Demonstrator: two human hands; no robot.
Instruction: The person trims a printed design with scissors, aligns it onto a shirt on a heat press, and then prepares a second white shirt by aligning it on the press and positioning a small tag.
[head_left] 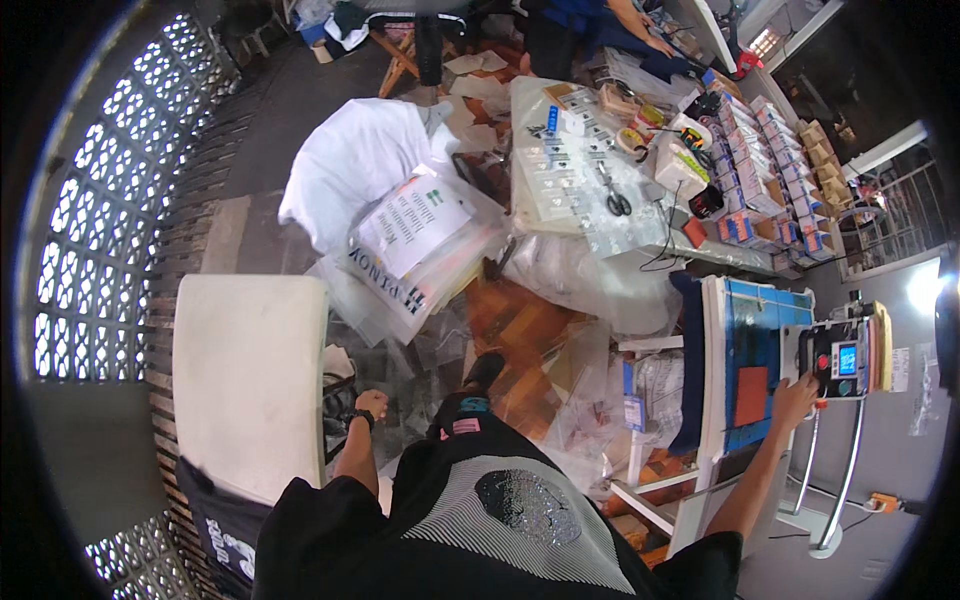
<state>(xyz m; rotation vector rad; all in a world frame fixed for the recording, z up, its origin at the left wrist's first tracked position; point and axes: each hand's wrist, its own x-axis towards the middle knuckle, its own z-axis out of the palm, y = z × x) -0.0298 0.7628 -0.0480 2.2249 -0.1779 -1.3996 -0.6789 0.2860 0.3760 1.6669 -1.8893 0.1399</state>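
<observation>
Left fingers (378,401) are loosely curled closed; right fingers (803,386) are rested at the heat press (826,362), grip can't be told. It's parked beside the blue-topped desk (752,330), over brown parquet (512,325); its long curved bar (849,480) is pointed view-bottom.

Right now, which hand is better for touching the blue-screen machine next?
Probably the right hand: it's at the machine, while the left hand is away, near the cream tabletop.
</observation>
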